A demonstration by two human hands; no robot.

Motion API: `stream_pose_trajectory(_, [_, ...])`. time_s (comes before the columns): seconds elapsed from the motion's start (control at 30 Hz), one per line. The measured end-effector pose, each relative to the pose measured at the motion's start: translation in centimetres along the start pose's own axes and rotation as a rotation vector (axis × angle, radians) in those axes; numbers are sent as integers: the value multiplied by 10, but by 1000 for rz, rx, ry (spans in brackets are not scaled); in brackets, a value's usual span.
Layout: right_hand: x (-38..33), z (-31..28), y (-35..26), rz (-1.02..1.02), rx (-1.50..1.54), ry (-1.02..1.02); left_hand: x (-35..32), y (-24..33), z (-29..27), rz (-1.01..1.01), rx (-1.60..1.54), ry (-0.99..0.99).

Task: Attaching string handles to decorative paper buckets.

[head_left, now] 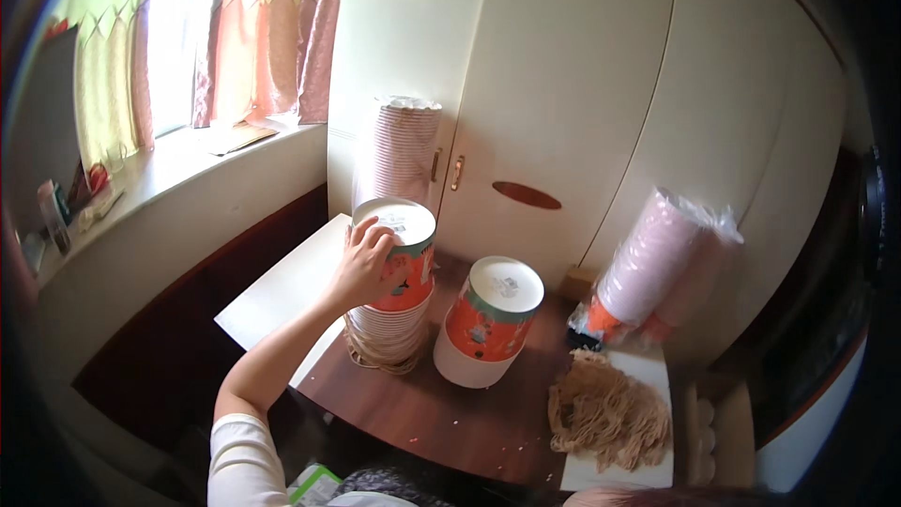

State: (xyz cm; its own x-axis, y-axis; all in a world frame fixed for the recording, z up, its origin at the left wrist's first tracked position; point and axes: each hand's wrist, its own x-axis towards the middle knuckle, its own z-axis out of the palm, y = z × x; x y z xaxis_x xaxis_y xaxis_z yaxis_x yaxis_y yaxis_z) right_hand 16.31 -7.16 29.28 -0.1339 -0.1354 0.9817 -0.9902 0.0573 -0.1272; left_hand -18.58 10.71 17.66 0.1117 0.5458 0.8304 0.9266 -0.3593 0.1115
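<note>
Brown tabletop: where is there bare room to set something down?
Bare wood on the brown tabletop lies in front of the two cup stacks, left of the fibre pile. The white board beside the left hand is bare. Crowded at the back right by bagged cups.

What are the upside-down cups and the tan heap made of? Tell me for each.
The orange-and-white cups look like matte paper: printed walls, flat white bases with rolled rims. The tan heap seems fibrous, like rubber bands or string; too blurred to tell. The left hand grips one stack.

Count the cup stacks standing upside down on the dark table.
2. One stack sits at the table's left under the left hand; the other stack stands just right of it, untouched. More sleeved cups lean against the cabinet.
</note>
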Motion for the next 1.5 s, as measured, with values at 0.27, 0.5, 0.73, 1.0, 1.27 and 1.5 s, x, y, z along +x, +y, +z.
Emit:
stream_pose_trajectory(0.27, [-44, 10, -16, 280, -262, -78, -1, 50, 4, 96, 76, 9])
stream_pose_trajectory(0.5, [-69, 25, -9, 496, -473, 302, 15, 114, 68, 492, -215, -401])
stream_pose_trajectory(0.73, [-162, 52, -46, 883, -680, 608, 35, 127, 93, 210, -339, -456])
stream_pose_trajectory(1.0, [-237, 92, -67, 1207, -484, 974, 71, 116, 90, -53, -545, -542])
stream_pose_trajectory(1.27, [-285, 106, -81, 1213, -336, 1138, 113, 112, 74, -144, -602, -475])
stream_pose_trajectory(1.5, [-272, 100, -56, 1117, -445, 1255, 136, 149, 12, 48, -646, -329])
